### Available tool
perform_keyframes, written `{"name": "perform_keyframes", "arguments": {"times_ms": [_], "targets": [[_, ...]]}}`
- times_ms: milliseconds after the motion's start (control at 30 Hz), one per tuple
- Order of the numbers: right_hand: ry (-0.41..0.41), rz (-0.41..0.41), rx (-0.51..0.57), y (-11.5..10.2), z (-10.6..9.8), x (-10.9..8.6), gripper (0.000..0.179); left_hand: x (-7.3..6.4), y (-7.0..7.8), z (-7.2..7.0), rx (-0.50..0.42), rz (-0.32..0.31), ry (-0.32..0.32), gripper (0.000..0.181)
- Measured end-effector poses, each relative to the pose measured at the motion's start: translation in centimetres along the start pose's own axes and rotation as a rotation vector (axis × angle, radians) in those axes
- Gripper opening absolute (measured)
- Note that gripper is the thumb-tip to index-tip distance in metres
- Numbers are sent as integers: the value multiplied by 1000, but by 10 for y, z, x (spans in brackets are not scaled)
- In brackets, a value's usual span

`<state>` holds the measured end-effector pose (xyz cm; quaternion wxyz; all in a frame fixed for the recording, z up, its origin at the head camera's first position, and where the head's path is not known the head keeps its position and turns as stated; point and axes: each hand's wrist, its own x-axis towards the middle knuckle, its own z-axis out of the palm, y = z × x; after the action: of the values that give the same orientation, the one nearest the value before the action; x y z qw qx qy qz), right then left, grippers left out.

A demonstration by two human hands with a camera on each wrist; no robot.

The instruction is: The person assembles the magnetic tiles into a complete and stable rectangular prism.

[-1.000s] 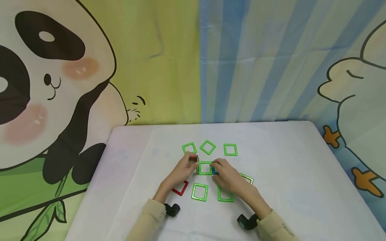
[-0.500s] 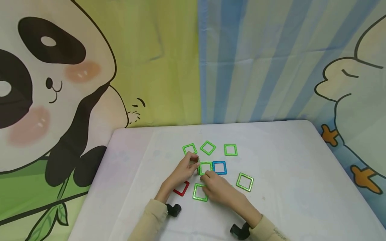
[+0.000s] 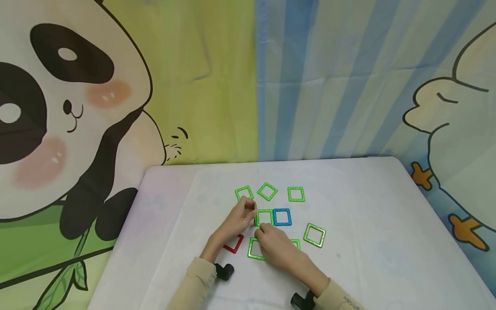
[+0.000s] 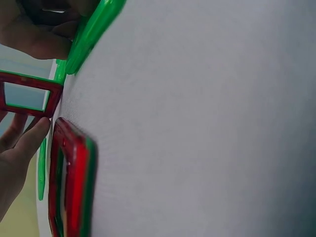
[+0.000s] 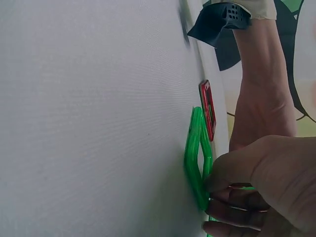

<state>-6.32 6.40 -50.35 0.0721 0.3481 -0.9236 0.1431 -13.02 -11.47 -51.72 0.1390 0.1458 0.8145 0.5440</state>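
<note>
My left hand (image 3: 237, 217) grips a red magnetic tile (image 4: 24, 80), a square open frame with green along its edge. The tile stands upright at the left side of a green tile (image 3: 265, 211) lying flat. A blue tile (image 3: 282, 223) lies against that green tile's right side. My right hand (image 3: 277, 247) has curled fingers, their tips at the near edge of the flat green tile. It partly covers a nearer green tile (image 3: 249, 247), whose side the thumb overlaps in the right wrist view. I cannot tell whether the right fingers pinch anything.
Three green tiles lie at the back: left (image 3: 244, 188), middle (image 3: 260, 190) and right (image 3: 296, 188). A yellowish-green tile (image 3: 317, 227) lies to the right. One red tile (image 3: 240, 242) lies beside my left wrist. Another green tile (image 3: 298, 243) shows partly behind my right hand.
My right hand has left the blue tile and moved left and nearer, to the near edge of the middle green tile. The blue tile is uncovered. My left hand has kept its hold.
</note>
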Motion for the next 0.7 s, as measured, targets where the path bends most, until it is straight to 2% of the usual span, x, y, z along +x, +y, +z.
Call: {"name": "perform_keyframes", "arguments": {"times_ms": [133, 267, 533, 700], "targets": [[5, 3, -33, -1, 1, 2, 6, 1, -3, -1, 22, 14, 2, 38], [-14, 9, -23, -1, 0, 3, 8, 2, -4, 0, 21, 21, 7, 38], [16, 27, 97, 7, -5, 3, 10, 3, -3, 0, 17, 8, 13, 37], [-11, 54, 155, 9, -14, 3, 10, 2, -2, 1, 1, 15, 12, 37]]}}
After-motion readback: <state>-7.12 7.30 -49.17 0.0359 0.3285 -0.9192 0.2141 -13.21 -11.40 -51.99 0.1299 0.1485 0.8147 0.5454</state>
